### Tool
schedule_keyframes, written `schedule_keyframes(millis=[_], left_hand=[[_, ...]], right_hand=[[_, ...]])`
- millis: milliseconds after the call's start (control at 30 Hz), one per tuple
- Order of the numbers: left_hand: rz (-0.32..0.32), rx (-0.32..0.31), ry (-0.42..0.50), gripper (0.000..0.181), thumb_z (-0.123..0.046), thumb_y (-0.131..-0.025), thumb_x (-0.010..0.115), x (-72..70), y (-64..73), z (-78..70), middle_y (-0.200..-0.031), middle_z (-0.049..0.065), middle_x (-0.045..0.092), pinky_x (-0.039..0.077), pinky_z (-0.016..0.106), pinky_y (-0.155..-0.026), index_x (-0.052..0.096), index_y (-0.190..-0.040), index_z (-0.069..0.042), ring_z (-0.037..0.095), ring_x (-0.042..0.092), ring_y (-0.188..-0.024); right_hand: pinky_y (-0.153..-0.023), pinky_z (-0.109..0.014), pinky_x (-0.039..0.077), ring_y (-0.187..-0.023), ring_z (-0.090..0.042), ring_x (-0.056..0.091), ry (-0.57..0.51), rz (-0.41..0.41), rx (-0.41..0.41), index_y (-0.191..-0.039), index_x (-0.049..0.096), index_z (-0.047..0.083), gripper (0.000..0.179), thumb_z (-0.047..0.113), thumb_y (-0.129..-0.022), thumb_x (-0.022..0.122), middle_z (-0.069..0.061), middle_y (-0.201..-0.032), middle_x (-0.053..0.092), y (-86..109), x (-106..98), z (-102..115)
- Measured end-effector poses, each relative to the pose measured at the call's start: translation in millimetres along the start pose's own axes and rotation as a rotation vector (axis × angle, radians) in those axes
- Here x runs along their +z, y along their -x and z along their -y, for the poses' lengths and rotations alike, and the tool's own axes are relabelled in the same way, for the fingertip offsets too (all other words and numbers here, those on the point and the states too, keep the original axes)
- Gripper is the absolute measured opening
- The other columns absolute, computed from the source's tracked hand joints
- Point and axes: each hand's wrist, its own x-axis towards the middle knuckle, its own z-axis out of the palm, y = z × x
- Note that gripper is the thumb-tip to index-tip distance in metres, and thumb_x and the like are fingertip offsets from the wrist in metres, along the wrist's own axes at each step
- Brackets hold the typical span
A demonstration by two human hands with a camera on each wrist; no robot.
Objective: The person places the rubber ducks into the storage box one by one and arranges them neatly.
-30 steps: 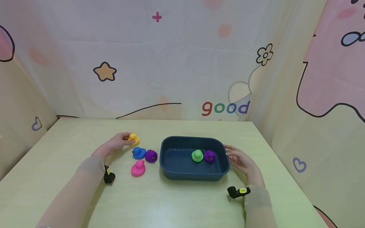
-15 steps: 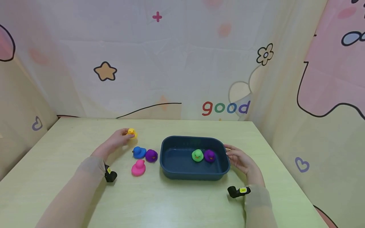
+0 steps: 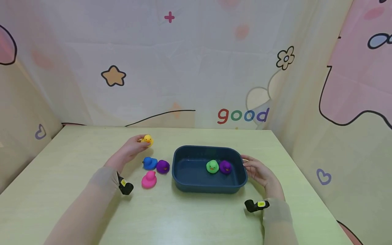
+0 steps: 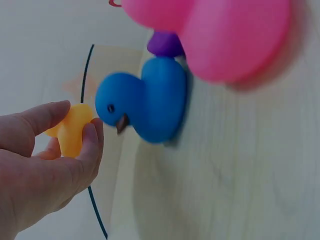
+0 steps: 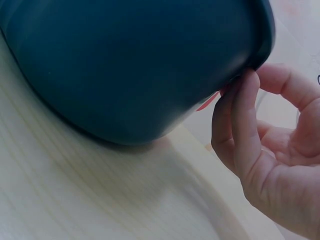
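Observation:
My left hand (image 3: 132,148) pinches a yellow rubber duck (image 3: 148,139) between thumb and fingers, lifted above the back left of the table. In the left wrist view the same yellow duck (image 4: 75,129) shows between the fingertips. Nearer me lie a blue duck (image 3: 150,163), a purple duck (image 3: 163,166) and a pink duck (image 3: 149,179). The dark blue basin (image 3: 190,189) stands right of them; inside sit a green duck (image 3: 212,166) and a second purple duck (image 3: 225,167). My right hand (image 3: 258,173) touches the basin's right rim with its fingertips, relaxed fingers outside the wall.
The pale wooden table (image 3: 196,221) ends at a printed cloth backdrop (image 3: 196,68), with cloth walls on both sides. Each wrist wears a small black camera, the left one (image 3: 125,186) close to the pink duck.
My left hand has raised the yellow duck up and away from the blue duck, then shifted slightly right. The right hand and the basin stay where they were.

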Motion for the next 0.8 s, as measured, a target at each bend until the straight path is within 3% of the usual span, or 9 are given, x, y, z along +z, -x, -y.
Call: schedule_keyframes(millis=[300, 800], left_hand=[[0.029, 0.0, 0.112, 0.064, 0.0, -0.1, 0.048, 28.8, 4.7, -22.2, -0.15, 0.031, 0.029, 0.032, 0.041, -0.116, 0.014, -0.153, 0.007, 0.039, 0.039, -0.137], [0.064, 0.033, 0.173, 0.058, 0.003, -0.098, 0.05, 81.4, 7.7, -46.7, -0.146, 0.029, 0.034, 0.035, 0.041, -0.114, 0.025, -0.15, 0.007, 0.038, 0.044, -0.134]], right_hand=[[-0.077, -0.019, 0.057, -0.082, -0.007, 0.069, -0.008, 0.01, -0.005, -0.118, 0.051, 0.011, 0.036, -0.01, -0.098, 0.031, -0.002, -0.102, 0.069, -0.4, -0.4, -0.3], [-0.075, -0.019, 0.057, -0.081, -0.007, 0.069, 0.006, 0.007, -0.006, -0.117, 0.052, 0.012, 0.037, -0.01, -0.098, 0.03, -0.001, -0.102, 0.069, -1.4, -2.5, -1.4]])
